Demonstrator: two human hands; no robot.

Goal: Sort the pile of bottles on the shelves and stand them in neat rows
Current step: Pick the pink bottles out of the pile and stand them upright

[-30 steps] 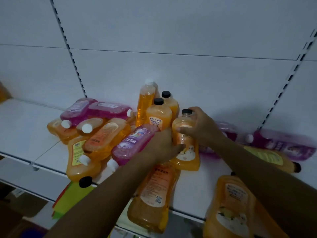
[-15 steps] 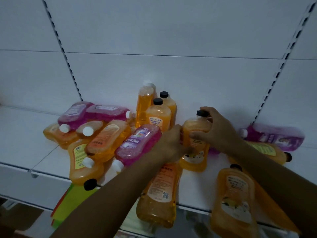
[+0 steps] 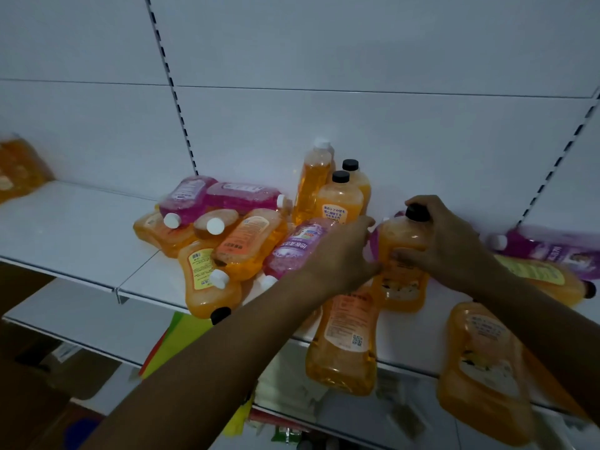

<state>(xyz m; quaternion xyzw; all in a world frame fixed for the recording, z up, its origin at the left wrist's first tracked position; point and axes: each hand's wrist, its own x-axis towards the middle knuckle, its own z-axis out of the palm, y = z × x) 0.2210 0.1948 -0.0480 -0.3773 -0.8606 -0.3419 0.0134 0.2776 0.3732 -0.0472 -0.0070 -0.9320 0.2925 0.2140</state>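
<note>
On the white shelf (image 3: 81, 228), mid-scene, both hands are on one orange bottle with a black cap (image 3: 401, 264) — it stands roughly upright, tilted a little, base on the shelf. The right hand (image 3: 444, 245) wraps its neck and shoulder from the right, fingers curled round just below the cap. The left hand (image 3: 341, 254) presses its left side, fingers closed against it; that hand also lies over the near end of a purple bottle (image 3: 298, 251) lying on its side, and whether it grips that one cannot be told.

Far behind, against the back panel (image 3: 389, 125), three orange bottles stand upright, touching: a tall white-capped bottle (image 3: 313, 183) and two black-capped bottles (image 3: 339, 199) in a short row.

Left of the hands sits the pile (image 3: 211, 241) — orange and pink bottles lying flat across each other, white caps mostly pointing near. One orange bottle at the near edge (image 3: 204, 287) hangs partly over the shelf lip.

Near the centre, another orange bottle (image 3: 344, 339) lies flat, its base sticking out past the shelf edge. To the right, a large orange bottle (image 3: 483, 368) lies near the edge under the right forearm. Far right, a purple bottle with a white cap (image 3: 552, 251) lies on its side, with a yellow-labelled orange bottle (image 3: 545, 277) lying just beside it on the near side.

At the far left edge, a blurred orange bottle (image 3: 16, 170).
</note>
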